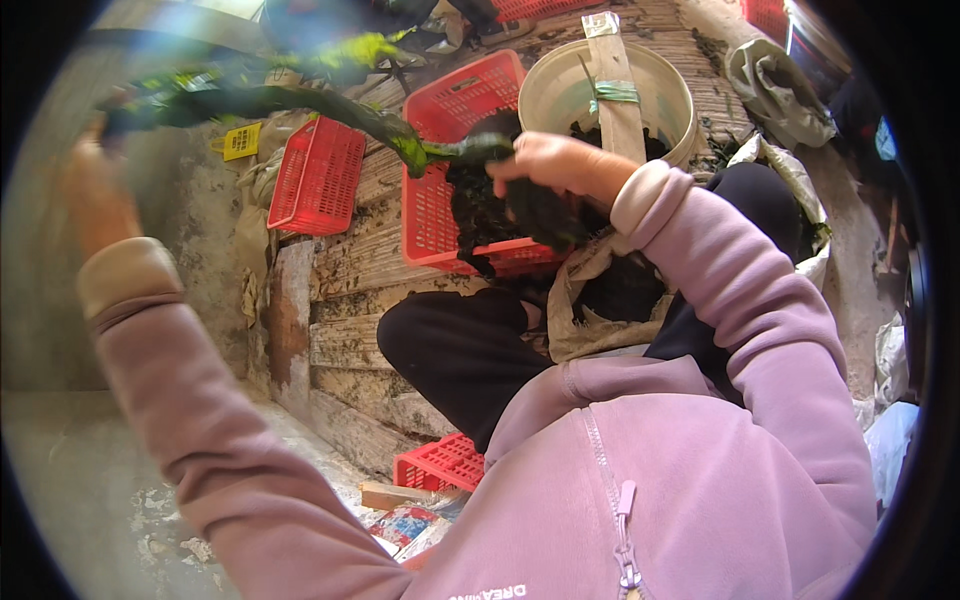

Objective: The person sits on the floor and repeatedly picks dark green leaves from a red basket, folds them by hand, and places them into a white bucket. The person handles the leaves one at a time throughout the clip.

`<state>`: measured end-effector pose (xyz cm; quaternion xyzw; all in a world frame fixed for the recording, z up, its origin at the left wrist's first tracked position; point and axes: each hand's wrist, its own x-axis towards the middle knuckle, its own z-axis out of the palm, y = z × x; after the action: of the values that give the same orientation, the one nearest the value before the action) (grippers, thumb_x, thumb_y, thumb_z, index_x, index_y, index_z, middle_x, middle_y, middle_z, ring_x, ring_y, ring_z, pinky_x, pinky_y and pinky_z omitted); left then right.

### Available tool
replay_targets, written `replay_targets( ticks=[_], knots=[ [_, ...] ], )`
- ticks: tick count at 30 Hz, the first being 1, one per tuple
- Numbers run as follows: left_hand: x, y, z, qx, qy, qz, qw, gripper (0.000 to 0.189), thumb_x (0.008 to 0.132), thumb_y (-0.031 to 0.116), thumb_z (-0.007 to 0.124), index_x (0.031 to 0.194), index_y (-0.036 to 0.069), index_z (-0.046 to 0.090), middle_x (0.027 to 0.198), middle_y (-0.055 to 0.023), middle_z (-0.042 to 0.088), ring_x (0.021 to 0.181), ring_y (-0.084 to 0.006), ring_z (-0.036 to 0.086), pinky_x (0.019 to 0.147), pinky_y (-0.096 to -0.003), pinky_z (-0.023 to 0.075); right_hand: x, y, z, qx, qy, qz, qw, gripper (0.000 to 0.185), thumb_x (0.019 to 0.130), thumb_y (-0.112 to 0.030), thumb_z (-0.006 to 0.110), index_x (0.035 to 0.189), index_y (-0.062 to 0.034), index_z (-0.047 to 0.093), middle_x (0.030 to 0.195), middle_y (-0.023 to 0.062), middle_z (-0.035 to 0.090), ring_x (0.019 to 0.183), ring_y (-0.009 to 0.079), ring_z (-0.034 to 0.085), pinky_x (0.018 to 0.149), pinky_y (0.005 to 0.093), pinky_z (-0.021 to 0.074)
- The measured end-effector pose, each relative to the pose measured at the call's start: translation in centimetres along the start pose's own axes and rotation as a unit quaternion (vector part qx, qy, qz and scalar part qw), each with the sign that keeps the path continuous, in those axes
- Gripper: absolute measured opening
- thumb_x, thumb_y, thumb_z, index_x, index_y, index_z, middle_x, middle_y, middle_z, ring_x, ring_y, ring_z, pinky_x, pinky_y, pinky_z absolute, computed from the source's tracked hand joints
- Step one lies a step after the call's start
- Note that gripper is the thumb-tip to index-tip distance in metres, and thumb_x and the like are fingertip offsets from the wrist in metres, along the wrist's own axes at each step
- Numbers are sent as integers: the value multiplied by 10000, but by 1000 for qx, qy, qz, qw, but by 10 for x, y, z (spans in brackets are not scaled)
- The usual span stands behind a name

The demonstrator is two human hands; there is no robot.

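Note:
A long, dark green strip of what looks like seaweed (330, 105) is stretched across the upper left. My left hand (101, 180), raised at the far left and blurred, grips one end. The other end is pinched in my right hand (559, 165), which is over a red plastic crate (427, 217). Dark, wet-looking leafy matter (476, 206) lies in that crate and droops over its near rim. More dark strands hang just below my right hand. Between my knees an open woven sack (566, 322) holds dark material.
Behind my right hand stands a whitish bucket (536, 94) with a wooden board (613, 71) tied with green cord. Smaller red baskets (319, 176) lie left and beside my hip. A yellow tag (241, 142) hangs near the left wall. Another person's shoe (506, 30) shows at the top.

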<state>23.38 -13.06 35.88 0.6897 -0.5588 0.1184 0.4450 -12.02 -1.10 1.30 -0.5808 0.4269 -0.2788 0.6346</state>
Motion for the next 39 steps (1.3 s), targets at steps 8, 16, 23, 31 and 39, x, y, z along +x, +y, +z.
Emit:
replay_targets(
  ticks=[8,16,23,31,39],
  knots=[
    [-308,-42,133,-338,-632,-141,683,854,876,673,313,1302,-61,407,1252,-220,517,1167,-324,489,999,-452,335,-29,-28,-11,410,-19,-59,910,186,860,-136,578,849,49,594,808,233,656,729,308,665,686,402,551],
    [-424,-14,137,-438,-524,-240,690,136,857,80,620,989,66,651,854,32,625,647,-2,514,558,-139,404,-22,20,5,275,67,-34,958,167,778,-96,672,851,50,636,811,148,654,697,221,635,633,321,522],
    [-433,-20,150,-576,-436,-331,607,84,893,82,580,912,7,613,836,-23,631,696,-83,581,626,-209,482,-28,44,-7,230,47,5,972,171,810,-166,660,836,0,625,748,92,630,590,153,604,526,249,491],
    [-426,-7,150,-649,-390,-326,566,79,898,86,573,909,13,603,869,-39,631,777,-113,598,717,-232,493,-35,64,17,418,-89,95,899,720,802,-566,585,1175,48,525,1136,223,557,1073,376,527,934,509,397],
    [-467,-50,159,-502,-473,-470,552,64,845,55,611,896,16,606,688,-26,583,538,-113,553,479,-252,484,-40,33,-23,180,254,-230,922,229,853,-181,631,919,38,622,810,81,656,707,132,639,631,250,516]
  ],
)
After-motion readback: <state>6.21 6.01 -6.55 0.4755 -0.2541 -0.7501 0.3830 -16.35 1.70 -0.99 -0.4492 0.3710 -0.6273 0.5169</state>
